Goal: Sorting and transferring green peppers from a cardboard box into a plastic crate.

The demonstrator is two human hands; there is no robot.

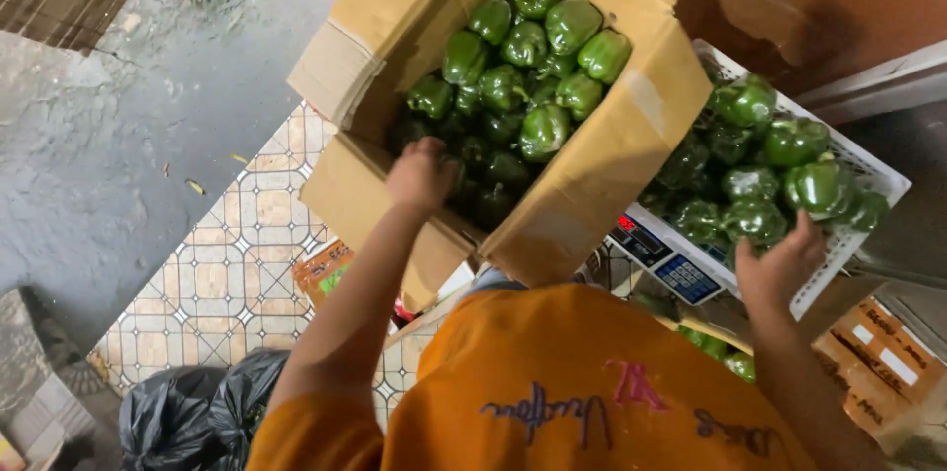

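nearest to me is my orange shirt [592, 382], filling the bottom of the view, with both bare arms reaching up out of it. my left hand [421, 175] is down inside the open cardboard box [612, 150], fingers curled over the darker green peppers at the near wall; i cannot tell whether it has actually closed on one, since the hand covers whatever is under it. the box is tipped, its open mouth tilted toward me and to the left, its long axis running from near-left to far-right, flaps splayed outward. the peppers in the box [533, 47] are heaped against its far side, stems pointing every which way.

my right hand [779, 264] is at the near edge of the white plastic basket [868, 170], fingers bent around a green pepper there [755, 221], touching it; the grip itself is hidden behind my knuckles. the basket holds a second pile of peppers and sits on a scale [666, 259], of which only the display and keypad show. more peppers beneath the basket are mostly hidden by my arm. black bags [197, 407] lie on the tiled floor [227, 279] at lower left, partly cut off.
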